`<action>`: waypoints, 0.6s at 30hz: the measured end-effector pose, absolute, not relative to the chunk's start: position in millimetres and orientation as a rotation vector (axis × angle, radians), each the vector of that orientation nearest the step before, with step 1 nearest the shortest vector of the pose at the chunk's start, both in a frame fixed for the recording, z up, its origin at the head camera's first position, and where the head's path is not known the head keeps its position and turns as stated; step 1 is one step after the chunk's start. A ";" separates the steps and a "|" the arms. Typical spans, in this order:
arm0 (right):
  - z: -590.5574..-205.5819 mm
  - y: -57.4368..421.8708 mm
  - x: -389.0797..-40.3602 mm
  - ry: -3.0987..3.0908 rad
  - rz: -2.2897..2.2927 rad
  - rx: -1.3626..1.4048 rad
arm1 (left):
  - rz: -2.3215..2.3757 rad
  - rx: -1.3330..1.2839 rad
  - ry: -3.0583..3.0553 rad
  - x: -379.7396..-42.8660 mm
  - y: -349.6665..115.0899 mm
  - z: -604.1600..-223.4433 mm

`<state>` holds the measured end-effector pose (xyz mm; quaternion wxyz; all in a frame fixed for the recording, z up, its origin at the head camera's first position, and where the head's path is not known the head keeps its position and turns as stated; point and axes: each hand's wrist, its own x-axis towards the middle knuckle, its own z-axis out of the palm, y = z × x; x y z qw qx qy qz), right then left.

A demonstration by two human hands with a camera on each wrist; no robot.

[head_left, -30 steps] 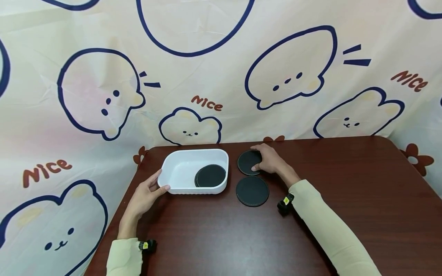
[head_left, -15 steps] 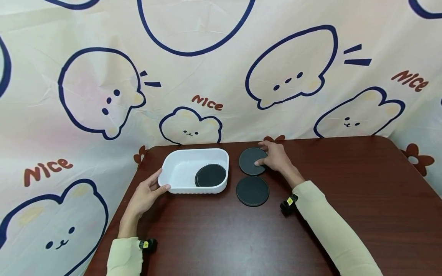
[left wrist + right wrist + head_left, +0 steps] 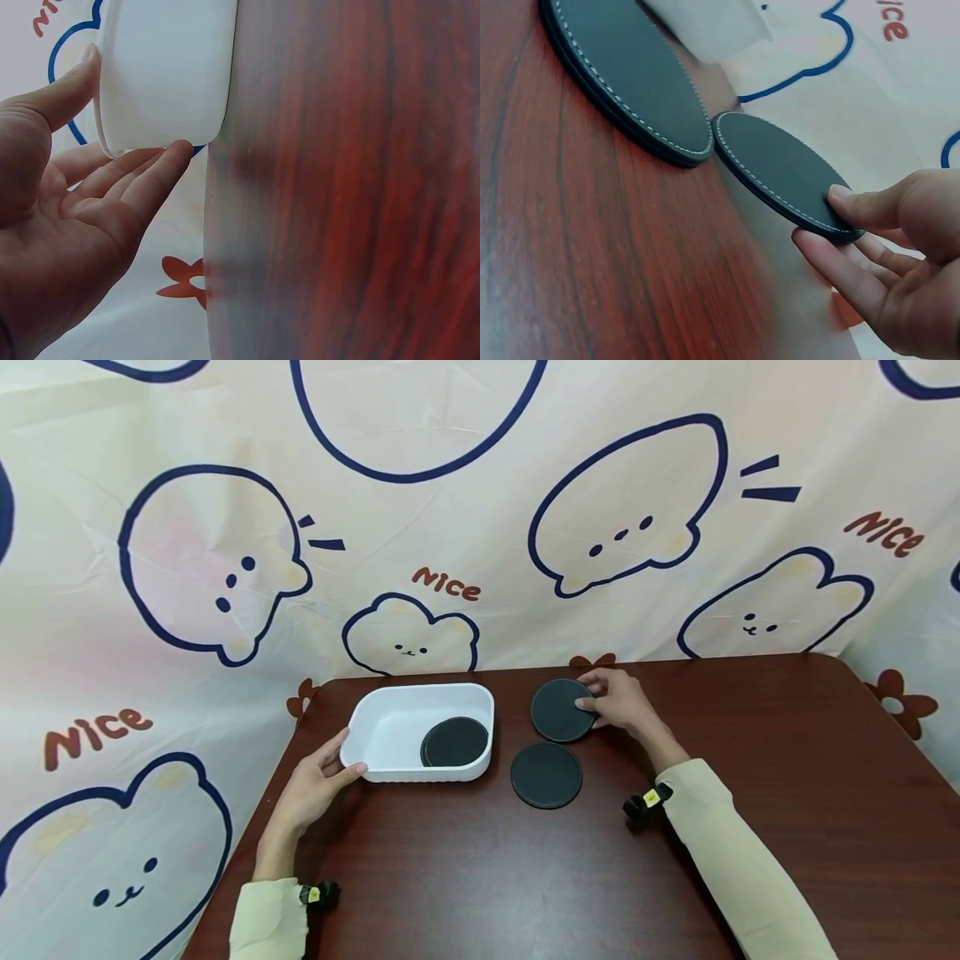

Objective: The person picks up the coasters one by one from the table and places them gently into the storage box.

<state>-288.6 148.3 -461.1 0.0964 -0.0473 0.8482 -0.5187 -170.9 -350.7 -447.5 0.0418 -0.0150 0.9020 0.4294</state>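
Backdrop sheet (image 3: 465, 527): cream, navy bear outlines, brown flowers, runs across the back and both sides. Readable print is "Nice" (image 3: 446, 584) in brown-red, three times in head view: centre, right, lower left. Right wrist view crops one to "ice".

Counter (image 3: 487, 877): dark red-brown wood grain, rounded far corners, far edge against the sheet, soft glare near the middle.

Pale yellow-green sleeves (image 3: 742, 852) on both arms.

White bin (image 3: 390, 735): rectangular, rounded corners, far left of counter. Left grip (image 3: 315, 789) holds its near-left corner, thumb at the rim, fingers along the left end.

Right grip (image 3: 618, 702) pinches the far coaster (image 3: 558, 712), thumb on top, fingers below. Coaster's round, black, leather-look, pale stitching round the rim; right of the bin, just beyond the near coaster (image 3: 546, 775), which lies on the counter. Third coaster (image 3: 456, 743) is inside the bin, near-right.

Black wrist units (image 3: 322, 895) at both cuffs, yellow stickers (image 3: 651, 797), markings too small to read.
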 end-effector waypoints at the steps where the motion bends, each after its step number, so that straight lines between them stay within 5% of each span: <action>1: -461.2 150.3 -287.5 2.490 -1.557 -0.128 | 1.316 -0.046 2.761 -170.8 -350.7 -447.7; 18: -456.2 179.4 -269.1 2.126 -1.864 -0.023 | 1.314 -0.033 2.764 -169.8 -350.9 -449.2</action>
